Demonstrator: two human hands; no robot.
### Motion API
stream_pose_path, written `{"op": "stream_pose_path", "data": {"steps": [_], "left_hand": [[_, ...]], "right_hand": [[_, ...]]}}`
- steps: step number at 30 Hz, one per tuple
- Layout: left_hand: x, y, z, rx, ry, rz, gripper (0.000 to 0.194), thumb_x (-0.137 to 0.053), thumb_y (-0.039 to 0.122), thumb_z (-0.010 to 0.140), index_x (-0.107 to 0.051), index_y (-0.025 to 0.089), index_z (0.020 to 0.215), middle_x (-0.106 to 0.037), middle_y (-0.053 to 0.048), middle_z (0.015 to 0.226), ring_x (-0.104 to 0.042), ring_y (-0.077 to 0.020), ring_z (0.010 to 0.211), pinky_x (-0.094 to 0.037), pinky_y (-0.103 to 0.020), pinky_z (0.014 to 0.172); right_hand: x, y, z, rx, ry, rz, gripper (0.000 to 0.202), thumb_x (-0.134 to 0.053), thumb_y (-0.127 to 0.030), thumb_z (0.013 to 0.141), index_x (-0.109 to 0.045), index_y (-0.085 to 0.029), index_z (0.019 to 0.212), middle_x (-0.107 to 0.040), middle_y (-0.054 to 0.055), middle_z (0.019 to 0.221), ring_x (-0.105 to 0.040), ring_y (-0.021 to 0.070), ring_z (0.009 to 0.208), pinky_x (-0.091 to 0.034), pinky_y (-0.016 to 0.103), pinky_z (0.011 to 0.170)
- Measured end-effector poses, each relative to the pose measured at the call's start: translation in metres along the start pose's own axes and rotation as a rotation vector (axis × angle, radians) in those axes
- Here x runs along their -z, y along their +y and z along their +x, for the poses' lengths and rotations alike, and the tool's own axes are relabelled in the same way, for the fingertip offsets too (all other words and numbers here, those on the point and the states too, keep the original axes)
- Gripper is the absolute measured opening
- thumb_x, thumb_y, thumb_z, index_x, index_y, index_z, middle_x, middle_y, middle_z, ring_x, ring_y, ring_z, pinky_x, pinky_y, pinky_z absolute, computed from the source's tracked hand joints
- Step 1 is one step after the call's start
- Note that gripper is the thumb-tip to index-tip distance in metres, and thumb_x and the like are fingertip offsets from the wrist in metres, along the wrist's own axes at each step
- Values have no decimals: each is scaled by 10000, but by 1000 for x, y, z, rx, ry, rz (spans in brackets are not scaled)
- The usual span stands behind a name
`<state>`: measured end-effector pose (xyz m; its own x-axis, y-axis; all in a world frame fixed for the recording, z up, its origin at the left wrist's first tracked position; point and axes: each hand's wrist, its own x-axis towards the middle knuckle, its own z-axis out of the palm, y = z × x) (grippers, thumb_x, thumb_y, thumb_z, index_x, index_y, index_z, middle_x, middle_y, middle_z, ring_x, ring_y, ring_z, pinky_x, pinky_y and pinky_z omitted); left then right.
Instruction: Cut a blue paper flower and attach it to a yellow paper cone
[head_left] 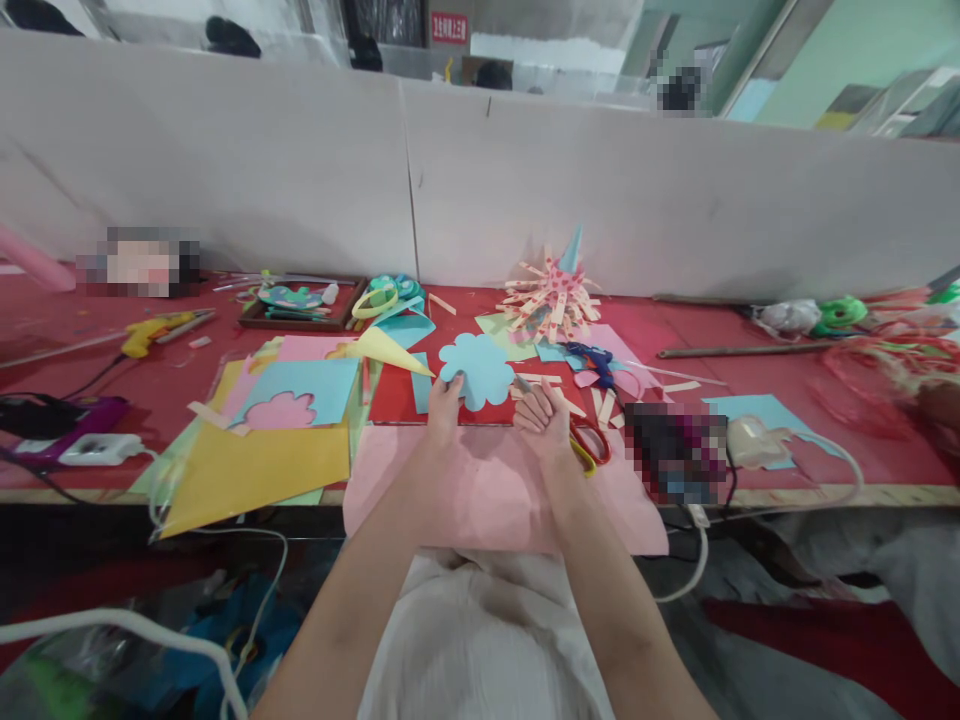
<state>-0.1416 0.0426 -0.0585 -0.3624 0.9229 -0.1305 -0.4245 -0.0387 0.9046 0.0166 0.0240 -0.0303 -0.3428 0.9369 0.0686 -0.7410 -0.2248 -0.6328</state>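
Observation:
My left hand (pixel 445 408) pinches the lower left edge of a light blue scalloped paper shape (pixel 480 372), held up above a red sheet (pixel 390 400). At the shape's right side, my right hand (pixel 543 412) is closed around a thin, pointed tool (pixel 522 384), most of it hidden by the fingers; its kind is unclear. Red and yellow handled scissors (pixel 592 446) lie just right of my right hand. A pink sheet (pixel 450 490) spreads under both forearms and hangs over the table's front edge.
Coloured papers (pixel 262 470) and a yellow glue gun (pixel 154 333) lie left. Behind are a tray (pixel 300 322), a yellow cone (pixel 386 350) and a fringed paper piece (pixel 559 295). Rightward are a blue glue gun (pixel 592 360), a blurred object (pixel 675 450) and a cable (pixel 855 470).

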Motion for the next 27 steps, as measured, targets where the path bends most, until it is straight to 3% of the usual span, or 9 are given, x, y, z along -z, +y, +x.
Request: {"op": "stream_pose_path", "data": {"steps": [3, 6, 10, 16, 22, 27], "left_hand": [[0, -2, 1, -3, 11, 1, 277, -549, 332, 843, -586, 171, 1066, -603, -57, 1094, -580, -198, 955, -499, -350, 806], [1, -1, 1, -11, 11, -12, 157, -613, 274, 781, -633, 186, 910, -650, -20, 907, -601, -163, 821, -485, -265, 675], [0, 3, -1, -6, 22, -57, 132, -654, 242, 707, -630, 191, 826, -645, -9, 806, -602, -153, 750, -458, -240, 587], [0, 7, -1, -1, 20, -149, 201, -695, 278, 644, -622, 184, 806, -643, -12, 765, -600, -161, 726, -446, -252, 573], [-1, 10, -2, 24, 12, -191, 301, -763, 315, 556, -634, 175, 790, -668, -25, 777, -622, -183, 806, -469, -273, 643], [-2, 8, -1, 7, -6, -171, 409, -810, 355, 455, -642, 172, 780, -674, -3, 734, -630, -178, 787, -490, -290, 697]], "right_hand": [[-2, 1, 2, -13, 0, -40, 475, -487, -327, 870, -245, -194, 483, -150, -94, 406, -68, 54, 367, -150, 136, 322], [-3, 4, 4, -37, -12, -108, 368, -538, -348, 840, -389, -192, 542, -201, -101, 418, -95, 46, 361, -167, 136, 324], [-3, 12, 8, 0, 26, -234, 239, -618, -387, 787, -524, -191, 686, -293, -105, 432, -182, 35, 349, -204, 139, 323], [-1, 20, 13, 127, 222, -456, 315, -697, -455, 688, -531, -189, 658, -391, -102, 405, -295, 36, 320, -319, 178, 343], [3, 24, 15, 215, 357, -596, 412, -595, -564, 729, -481, -188, 605, -445, -74, 405, -366, 48, 327, -314, 188, 348], [2, 24, 18, 226, 334, -703, 402, -637, -535, 683, -533, -196, 871, -466, -95, 404, -359, 74, 314, -303, 209, 345]]}}
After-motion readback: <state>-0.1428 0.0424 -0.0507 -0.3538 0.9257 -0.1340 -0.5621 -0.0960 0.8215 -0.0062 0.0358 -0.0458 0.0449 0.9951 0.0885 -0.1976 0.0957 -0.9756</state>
